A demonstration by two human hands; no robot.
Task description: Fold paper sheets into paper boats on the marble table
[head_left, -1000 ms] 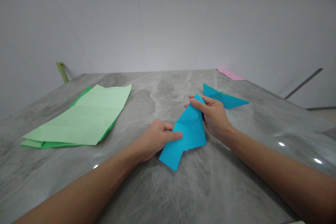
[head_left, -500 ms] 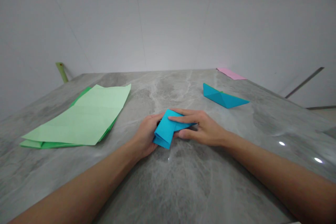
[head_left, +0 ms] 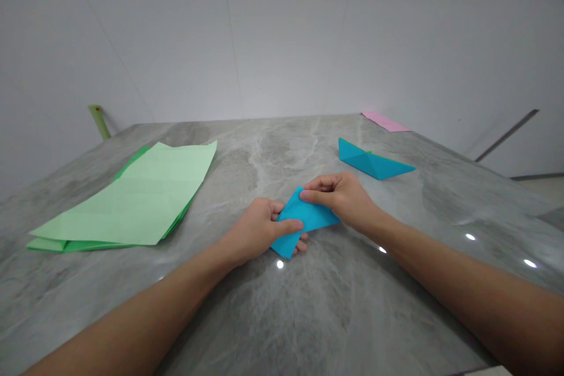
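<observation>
A folded piece of blue paper [head_left: 311, 215] is held between both hands over the middle of the table. My left hand [head_left: 264, 228] grips its left side, thumb on top and fingers underneath. At the paper's upper edge, my right hand [head_left: 346, 197] pinches it between thumb and fingers, hiding part of its right side. Beyond the right hand, a blue folded paper boat [head_left: 374, 164] rests on the table, apart from both hands.
Light green sheets [head_left: 145, 194] lie stacked on the left of the grey marbled table [head_left: 247, 317]. A pink paper [head_left: 385, 121] lies at the far right edge, by the white wall [head_left: 282, 47]. A green strip-like object [head_left: 99, 121] leans at the far left.
My left thumb has come onto the top of the blue paper. My right hand has gone from lying flat over it to pinching its upper edge, and the paper has turned.
</observation>
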